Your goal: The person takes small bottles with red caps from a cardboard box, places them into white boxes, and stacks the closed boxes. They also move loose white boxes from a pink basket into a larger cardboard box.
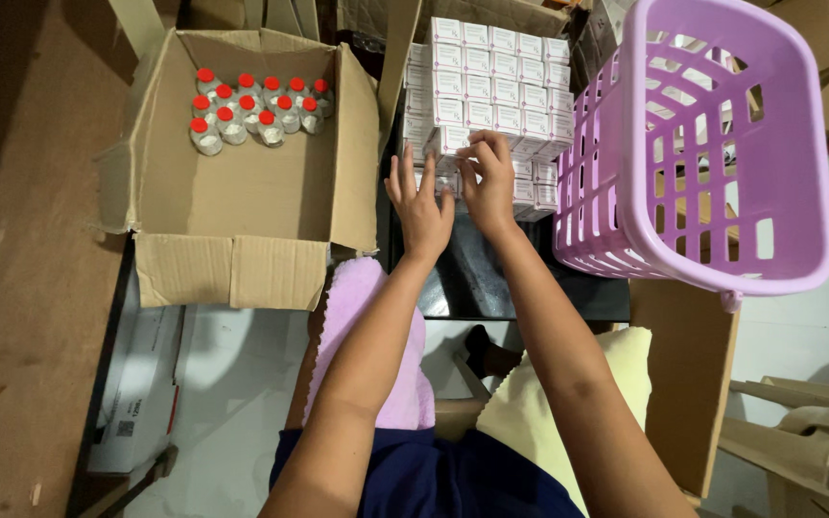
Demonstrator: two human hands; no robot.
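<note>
Both hands are working at the stack of small white cartons (491,86), upper centre of the frame. The right hand (488,182) is curling its fingers over one small white carton (453,139) at the stack's front edge, pinching it lightly. The left hand (421,206) is hovering just beside it, fingers spread, holding nothing. Best to be squaring each carton flush against its neighbours, steadying the row with the free hand. Red-capped vials (256,110) are sitting in the open cardboard box (242,201), upper left; a lilac basket (702,153) is tilting at right.
</note>
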